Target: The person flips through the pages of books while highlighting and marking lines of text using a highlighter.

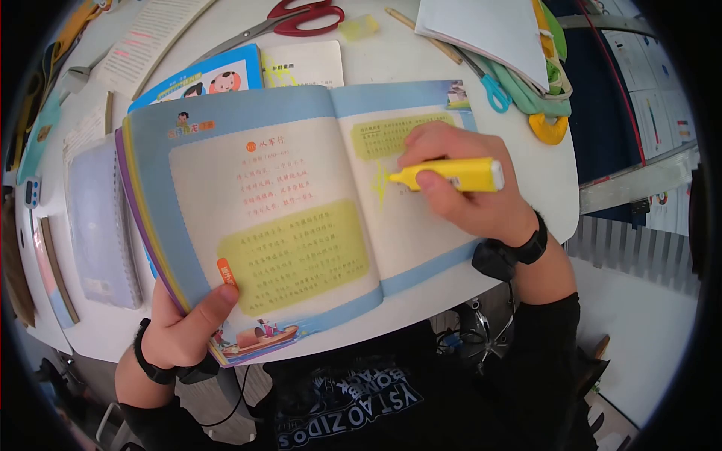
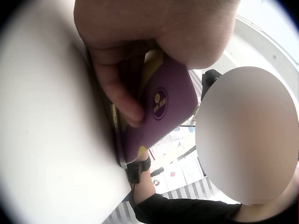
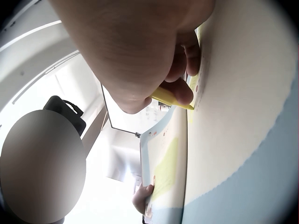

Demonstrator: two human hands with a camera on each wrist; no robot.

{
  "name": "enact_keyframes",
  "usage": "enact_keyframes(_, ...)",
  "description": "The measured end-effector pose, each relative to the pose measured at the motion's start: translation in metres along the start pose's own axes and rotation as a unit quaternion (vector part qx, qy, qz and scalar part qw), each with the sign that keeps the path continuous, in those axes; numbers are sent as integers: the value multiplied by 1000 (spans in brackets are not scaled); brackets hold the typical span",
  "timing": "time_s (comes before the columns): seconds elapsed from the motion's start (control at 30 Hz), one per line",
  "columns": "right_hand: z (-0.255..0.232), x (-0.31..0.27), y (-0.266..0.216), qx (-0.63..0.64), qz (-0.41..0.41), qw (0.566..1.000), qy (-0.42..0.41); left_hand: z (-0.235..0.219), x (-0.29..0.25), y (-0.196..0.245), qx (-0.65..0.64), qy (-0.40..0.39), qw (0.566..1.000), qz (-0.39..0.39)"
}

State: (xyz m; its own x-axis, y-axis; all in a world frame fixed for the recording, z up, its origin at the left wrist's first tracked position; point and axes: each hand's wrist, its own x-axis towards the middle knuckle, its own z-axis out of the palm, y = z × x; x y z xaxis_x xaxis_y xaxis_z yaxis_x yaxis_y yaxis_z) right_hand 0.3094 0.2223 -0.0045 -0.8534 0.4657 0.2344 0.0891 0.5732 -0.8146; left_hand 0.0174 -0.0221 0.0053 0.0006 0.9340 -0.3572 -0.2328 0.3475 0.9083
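Note:
An open book [image 1: 421,233] with blue-bordered pages lies tilted toward me at the table's near side. My left hand [image 1: 180,331] grips its lower left corner, thumb on the left page. In the left wrist view its fingers curl under the purple cover [image 2: 175,95]. Between the thumb and fingers of my right hand [image 1: 489,210] is a yellow highlighter [image 1: 459,174], uncapped. Its tip [image 3: 190,107] is right at the right page in the right wrist view. Yellow scribbled strokes [image 1: 381,184] mark that page beside the tip, under a printed green box.
Behind the book lie red-handled scissors [image 1: 308,16], a blue book [image 1: 226,71] and a small booklet [image 1: 308,60]. Blue-handled scissors [image 1: 494,94] and a green pouch [image 1: 538,98] are at the right. A translucent folder [image 1: 105,225] sits at the left.

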Motion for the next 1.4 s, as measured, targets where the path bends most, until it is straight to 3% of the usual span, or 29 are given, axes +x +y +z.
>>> enact_keyframes(0.1, -2, -1, -1, 31, 29, 999, 6, -3, 0, 0, -5, -5, 1000, -15)
enact_keyframes(0.17, 0, 1, -2, -15, -42, 999, -7, 2, 1, 0, -17, 3, 1000, -2)
enact_keyframes(0.27, -8, 2, -2, -20, -31, 998, -43, 2, 0, 0, -14, 9, 1000, 19)
enact_keyframes(0.33, -4, 2, 0, 1, -25, 999, -23, 1, 1, 0, 2, 6, 1000, 24)
enact_keyframes(0.53, -2, -2, 3, 9, 6, 1000, -2, 2, -2, 2, -2, 40, 998, -54)
enact_keyframes(0.63, -4, -2, -2, -16, -16, 1000, -19, 1, 0, 1, -7, 40, 998, -46)
enact_keyframes(0.7, -3, 0, -4, -33, -30, 999, -28, 0, 1, 0, -11, 1, 1000, 8)
enact_keyframes(0.8, -5, 1, -1, -1, -21, 1000, -8, 1, 1, 0, -11, 6, 1000, 14)
enact_keyframes(0.97, -9, 1, 0, -11, -46, 997, -58, -2, 0, -1, 4, -7, 1000, 3)
enact_keyframes(1.2, -4, -2, 2, 29, 17, 999, 5, -2, 1, -1, 0, -4, 1000, 19)
enact_keyframes(1.27, -9, 0, 0, 3, -34, 998, -58, -2, 0, -1, 6, -3, 1000, 24)
enact_keyframes(1.4, -10, 1, -2, 32, -26, 996, -85, -2, 1, -2, 7, -3, 1000, 21)
